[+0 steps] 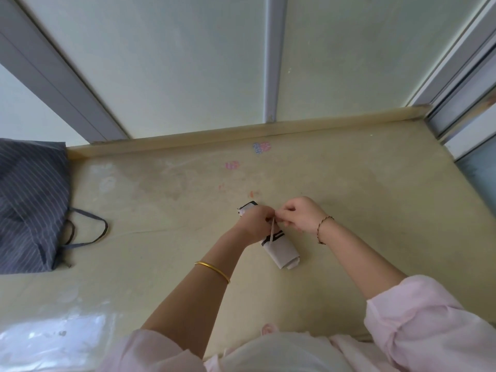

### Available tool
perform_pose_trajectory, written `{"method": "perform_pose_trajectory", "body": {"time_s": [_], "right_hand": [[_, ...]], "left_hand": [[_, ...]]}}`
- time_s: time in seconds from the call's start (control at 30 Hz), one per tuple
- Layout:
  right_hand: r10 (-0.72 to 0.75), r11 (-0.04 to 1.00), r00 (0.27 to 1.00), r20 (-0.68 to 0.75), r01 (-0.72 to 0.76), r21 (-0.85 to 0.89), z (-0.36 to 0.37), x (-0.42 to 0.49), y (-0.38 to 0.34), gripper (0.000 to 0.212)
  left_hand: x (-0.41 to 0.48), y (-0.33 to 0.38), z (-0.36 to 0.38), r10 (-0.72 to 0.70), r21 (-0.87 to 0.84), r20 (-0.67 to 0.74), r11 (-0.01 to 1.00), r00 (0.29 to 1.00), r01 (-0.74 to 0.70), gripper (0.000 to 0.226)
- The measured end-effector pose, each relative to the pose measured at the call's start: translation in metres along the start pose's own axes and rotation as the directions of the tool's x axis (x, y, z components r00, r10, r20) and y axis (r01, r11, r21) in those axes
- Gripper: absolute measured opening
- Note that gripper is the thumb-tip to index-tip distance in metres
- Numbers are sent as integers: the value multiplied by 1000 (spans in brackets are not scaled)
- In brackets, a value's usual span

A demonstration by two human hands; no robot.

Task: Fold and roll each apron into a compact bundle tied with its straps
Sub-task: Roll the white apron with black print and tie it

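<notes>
Tabletop, pale yellow and smudged, fills most of the head view, and we look down on it from above. Near its middle lies the roll, a white apron with black marks wound into a short tube that lies slanted, its near end towards us and its far end poking out beyond the left hand. That hand rests on the middle of the roll with its fingers curled, and their tips pinch the strap, a thin pale band that rises from the roll's near side. The right hand hovers just beside it, off the roll, with thumb and fingers closed together on the same strap at its top, so the two pinches almost touch. We see a gold bangle on the left forearm and a thin bracelet on the right wrist; both pink sleeves are pushed up. Well apart, at the table's left edge, lies a striped apron, dark grey and loosely heaped, its dark straps looping out over the table. A clear plastic sheet lies at the near left corner. Small pink marks dot the far part of the tabletop, below a window frame
</notes>
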State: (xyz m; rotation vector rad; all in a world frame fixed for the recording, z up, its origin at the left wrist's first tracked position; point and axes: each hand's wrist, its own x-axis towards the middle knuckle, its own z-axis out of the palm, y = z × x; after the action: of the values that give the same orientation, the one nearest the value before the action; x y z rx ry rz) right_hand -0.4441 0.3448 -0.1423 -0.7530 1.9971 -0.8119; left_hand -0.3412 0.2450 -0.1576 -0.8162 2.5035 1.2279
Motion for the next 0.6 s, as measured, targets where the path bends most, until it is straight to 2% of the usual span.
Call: {"method": "perform_pose_trajectory", "body": {"time_s": [0.07, 0.13, 0.17, 0.23, 0.3, 0.37, 0.43, 0.5, 0.53, 0.6], "right_hand": [[61, 930, 997, 43, -72, 361, 3, 1, 0, 22], [128, 766, 991, 32, -119, 631, 6, 2, 1, 18], [163, 736, 987, 1, -122, 666, 6, 4, 4, 19], [177, 819, 983, -45, -122, 561, 6, 7, 9, 33], [114, 882, 993, 39, -119, 455, 8, 5, 10, 38], [62, 911, 995, 82, -90, 402, 10, 4, 10, 27], [71, 913, 997, 22, -73, 400, 11, 5, 10, 14], [132, 852, 991, -29, -99, 514, 12, 5, 12, 7], [185, 774, 982, -31, -126, 621, 14, 5, 13, 8], [289, 545, 957, -7, -158, 823, 16, 4, 17, 11]], "left_hand": [[2, -1, 3, -29, -96, -43, 995, 999, 24, 18], [3, -2, 2, -86, -264, -51, 962, 995, 69, 17], [2, -3, 0, -115, -317, -40, 943, 993, 96, 13], [1, -6, -4, -166, -409, 1, 900, 986, 152, 10], [1, -8, -8, -174, -463, 36, 870, 984, 171, 15], [1, -7, -7, -168, -461, 34, 872, 985, 165, 14], [0, -6, -6, -182, -474, 19, 864, 983, 170, 16], [-3, -6, -7, -174, -523, 17, 838, 985, 157, 24], [-4, -6, -7, -159, -550, 14, 823, 987, 140, 26], [-6, -5, -8, -154, -616, 3, 778, 988, 123, 25]]}}
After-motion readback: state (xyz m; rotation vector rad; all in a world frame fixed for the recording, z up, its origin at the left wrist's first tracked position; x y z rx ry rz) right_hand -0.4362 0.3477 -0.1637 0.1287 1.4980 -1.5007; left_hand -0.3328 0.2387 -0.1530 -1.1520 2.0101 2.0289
